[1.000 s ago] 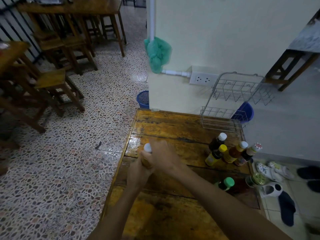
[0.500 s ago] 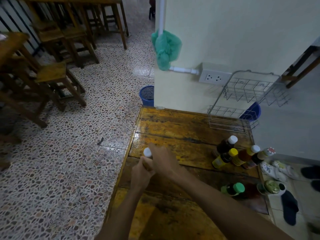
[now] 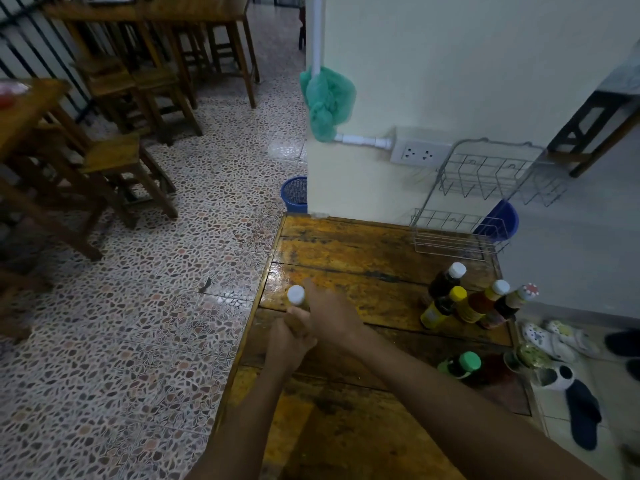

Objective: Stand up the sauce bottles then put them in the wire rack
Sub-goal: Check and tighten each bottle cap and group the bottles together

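Both hands met at one white-capped bottle (image 3: 296, 299) near the surface's left edge: the left hand (image 3: 285, 344) was wrapped around its lower body, while the right hand (image 3: 332, 318) lay over the bottle's side with its fingers partly extended, so whether it truly gripped could not be told. The bottle stood roughly upright, its cap showing just above the hands and its body mostly hidden by them.

Well to the right of the hands, a cluster of four bottles (image 3: 465, 301) stood upright and close together, capped white, yellow, white and red-and-white. Nearer the person on that same side, a green-capped bottle (image 3: 462, 364) lay tipped on the wooden surface (image 3: 346, 251), with a gold-lidded jar (image 3: 531, 355) just beyond it at the right edge.

Beyond the cluster, far from the hands and against the wall, the two-tier wire rack (image 3: 485, 199) held nothing visible.

Judged from this arrangement, standing-up was well advanced but not complete, the green-capped bottle remaining down. Loading the rack had apparently not begun, so every bottle remained to be moved there.
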`<state>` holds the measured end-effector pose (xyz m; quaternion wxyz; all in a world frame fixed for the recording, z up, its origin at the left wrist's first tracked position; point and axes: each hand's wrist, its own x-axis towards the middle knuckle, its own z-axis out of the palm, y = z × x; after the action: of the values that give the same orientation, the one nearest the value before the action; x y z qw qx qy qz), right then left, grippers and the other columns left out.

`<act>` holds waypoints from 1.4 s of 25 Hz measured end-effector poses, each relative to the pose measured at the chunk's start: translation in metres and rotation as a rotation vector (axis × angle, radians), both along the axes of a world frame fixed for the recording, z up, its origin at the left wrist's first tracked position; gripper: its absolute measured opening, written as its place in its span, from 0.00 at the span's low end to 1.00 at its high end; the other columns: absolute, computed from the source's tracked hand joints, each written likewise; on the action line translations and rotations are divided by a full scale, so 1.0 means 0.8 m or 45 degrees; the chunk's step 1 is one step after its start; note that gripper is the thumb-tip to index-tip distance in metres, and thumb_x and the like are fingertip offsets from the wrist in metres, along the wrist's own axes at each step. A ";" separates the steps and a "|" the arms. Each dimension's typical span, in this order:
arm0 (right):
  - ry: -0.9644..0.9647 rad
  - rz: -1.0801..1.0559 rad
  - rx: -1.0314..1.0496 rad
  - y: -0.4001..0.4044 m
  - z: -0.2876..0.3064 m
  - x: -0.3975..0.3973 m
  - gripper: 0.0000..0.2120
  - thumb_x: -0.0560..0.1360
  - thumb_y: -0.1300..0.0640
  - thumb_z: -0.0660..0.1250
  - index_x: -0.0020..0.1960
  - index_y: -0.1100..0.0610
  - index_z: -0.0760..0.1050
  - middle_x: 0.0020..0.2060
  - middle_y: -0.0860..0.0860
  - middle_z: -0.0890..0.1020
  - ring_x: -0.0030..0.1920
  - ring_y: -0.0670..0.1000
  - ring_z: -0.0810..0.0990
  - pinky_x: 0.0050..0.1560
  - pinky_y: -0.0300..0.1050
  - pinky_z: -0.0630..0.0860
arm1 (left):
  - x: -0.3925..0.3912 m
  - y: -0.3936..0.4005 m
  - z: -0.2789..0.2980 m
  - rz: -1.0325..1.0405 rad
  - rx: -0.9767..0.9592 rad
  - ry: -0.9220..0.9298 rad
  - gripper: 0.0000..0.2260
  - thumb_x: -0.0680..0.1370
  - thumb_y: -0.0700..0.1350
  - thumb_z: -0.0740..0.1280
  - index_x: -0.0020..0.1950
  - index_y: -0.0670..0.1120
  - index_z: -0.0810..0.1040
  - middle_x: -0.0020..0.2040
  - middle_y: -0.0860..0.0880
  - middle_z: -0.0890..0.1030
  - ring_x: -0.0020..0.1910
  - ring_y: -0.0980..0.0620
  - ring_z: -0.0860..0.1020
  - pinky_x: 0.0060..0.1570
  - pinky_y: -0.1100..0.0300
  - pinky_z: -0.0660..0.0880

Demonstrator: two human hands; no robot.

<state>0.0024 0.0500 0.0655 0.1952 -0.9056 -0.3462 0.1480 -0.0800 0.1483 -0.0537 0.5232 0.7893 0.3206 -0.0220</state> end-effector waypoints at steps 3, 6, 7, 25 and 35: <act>0.008 -0.066 0.063 -0.048 0.012 -0.012 0.24 0.79 0.41 0.64 0.69 0.52 0.65 0.44 0.53 0.83 0.41 0.56 0.81 0.33 0.46 0.73 | -0.028 -0.024 -0.003 -0.078 0.206 0.242 0.19 0.75 0.44 0.77 0.61 0.41 0.76 0.56 0.41 0.82 0.56 0.40 0.82 0.54 0.42 0.80; -0.141 -0.069 -0.020 -0.119 0.021 -0.025 0.18 0.80 0.40 0.62 0.64 0.50 0.71 0.46 0.50 0.83 0.43 0.53 0.83 0.37 0.47 0.78 | -0.053 -0.073 0.004 -0.170 0.514 0.112 0.13 0.78 0.47 0.74 0.57 0.44 0.76 0.52 0.45 0.81 0.54 0.42 0.82 0.48 0.51 0.78; -0.202 -0.067 -0.052 -0.146 0.026 -0.024 0.16 0.80 0.40 0.60 0.61 0.50 0.72 0.46 0.49 0.83 0.43 0.53 0.82 0.38 0.49 0.79 | -0.052 -0.096 0.012 -0.226 0.567 -0.040 0.11 0.78 0.47 0.74 0.54 0.44 0.76 0.49 0.46 0.81 0.50 0.43 0.82 0.44 0.53 0.76; -0.645 0.026 -0.423 -0.491 0.000 0.053 0.18 0.82 0.45 0.49 0.61 0.53 0.71 0.56 0.55 0.77 0.51 0.58 0.77 0.42 0.50 0.79 | 0.086 -0.456 0.059 -0.578 0.593 -0.566 0.12 0.81 0.46 0.64 0.61 0.42 0.76 0.54 0.46 0.78 0.50 0.48 0.79 0.44 0.63 0.78; -0.366 -0.054 -0.087 -0.554 -0.004 0.076 0.16 0.81 0.41 0.59 0.57 0.53 0.72 0.49 0.51 0.80 0.48 0.50 0.78 0.42 0.39 0.71 | 0.093 -0.510 0.019 -0.518 0.460 -0.462 0.23 0.76 0.48 0.76 0.69 0.45 0.77 0.64 0.49 0.81 0.64 0.51 0.77 0.59 0.58 0.79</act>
<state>0.0635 -0.3931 0.0626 0.1157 -0.9306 -0.3463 0.0242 -0.0054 -0.2596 -0.0386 0.4084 0.9082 0.0567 0.0722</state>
